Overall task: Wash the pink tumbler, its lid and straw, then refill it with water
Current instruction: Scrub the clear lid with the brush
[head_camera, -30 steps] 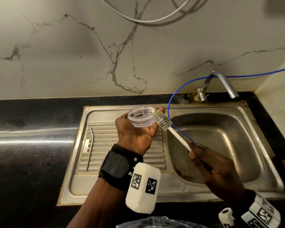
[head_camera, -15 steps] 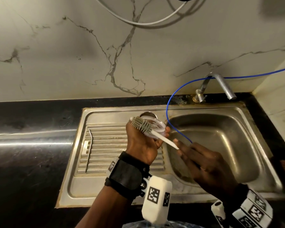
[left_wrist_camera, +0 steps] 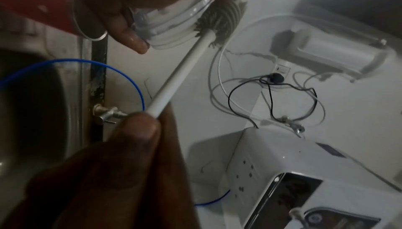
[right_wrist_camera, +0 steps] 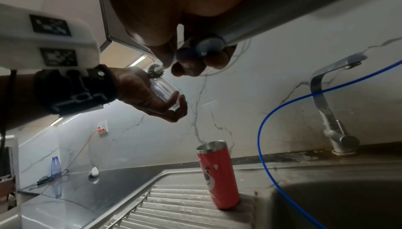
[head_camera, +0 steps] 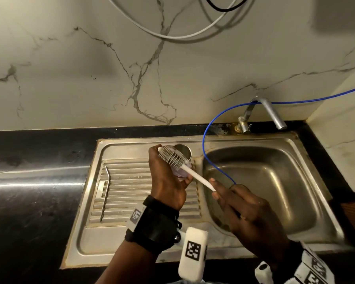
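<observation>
Black desk [head_camera: 35, 181]; steel sink [head_camera: 264, 181], ribbed drainboard [head_camera: 131, 191] left, marble wall [head_camera: 90, 78] far. Left grip [head_camera: 168, 181] grasps clear lid [right_wrist_camera: 164, 91]; right grip [head_camera: 250, 218] clenches bottle brush [head_camera: 184, 168].

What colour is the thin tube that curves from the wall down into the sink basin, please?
The tube is bright blue; the head view shows it best, looping into the sink.

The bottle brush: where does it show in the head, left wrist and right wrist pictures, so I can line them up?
Head: bottle brush at centre, bristles across the clear lid held by the left hand.
Left wrist: bottle brush, upper middle, white handle running diagonally to the right hand.
Right wrist: bottle brush seen end-on, just above the lid.
Shared landmark: the blue tube.
</observation>
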Tool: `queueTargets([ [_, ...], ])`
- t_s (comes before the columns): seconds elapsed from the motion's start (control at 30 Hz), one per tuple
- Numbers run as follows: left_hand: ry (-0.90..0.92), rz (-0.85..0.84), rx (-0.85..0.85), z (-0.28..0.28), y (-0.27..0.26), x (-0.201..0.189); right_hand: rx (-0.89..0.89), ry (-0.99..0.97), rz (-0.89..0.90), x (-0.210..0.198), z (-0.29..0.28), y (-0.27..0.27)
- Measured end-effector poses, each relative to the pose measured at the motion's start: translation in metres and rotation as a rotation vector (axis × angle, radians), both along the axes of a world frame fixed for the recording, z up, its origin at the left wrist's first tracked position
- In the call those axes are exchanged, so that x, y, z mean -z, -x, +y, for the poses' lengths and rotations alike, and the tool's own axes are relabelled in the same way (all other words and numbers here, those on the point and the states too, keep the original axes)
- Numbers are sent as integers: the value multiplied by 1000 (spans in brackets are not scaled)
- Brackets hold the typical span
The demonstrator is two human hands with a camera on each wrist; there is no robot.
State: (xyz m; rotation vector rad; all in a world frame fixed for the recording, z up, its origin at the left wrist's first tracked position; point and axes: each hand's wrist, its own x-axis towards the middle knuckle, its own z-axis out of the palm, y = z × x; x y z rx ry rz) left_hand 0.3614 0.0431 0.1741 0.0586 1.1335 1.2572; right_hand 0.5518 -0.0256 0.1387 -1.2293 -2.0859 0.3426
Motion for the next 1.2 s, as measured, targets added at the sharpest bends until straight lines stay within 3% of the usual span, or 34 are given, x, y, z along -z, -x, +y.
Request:
queueTargets([
  [0.13, -38, 139, -66, 9, 6, 4, -6, 30, 6, 2, -3, 3],
  [0.3, -62, 152, -185, 24, 25, 3, -9, 67, -17, 4, -13, -2],
  [0.57, -227, 286, -71, 4, -13, 17, 14, -7, 67, -11, 7, 16],
  [0.83, -166, 392, -129, 22, 8, 10, -25, 46, 51, -9, -6, 3],
  [1.07, -300, 566, -63, 8, -15, 28, 63, -43, 62, -19, 15, 18],
  [1.2, -244, 505, -131, 16, -2, 19, -8, 33, 44, -15, 1, 7],
])
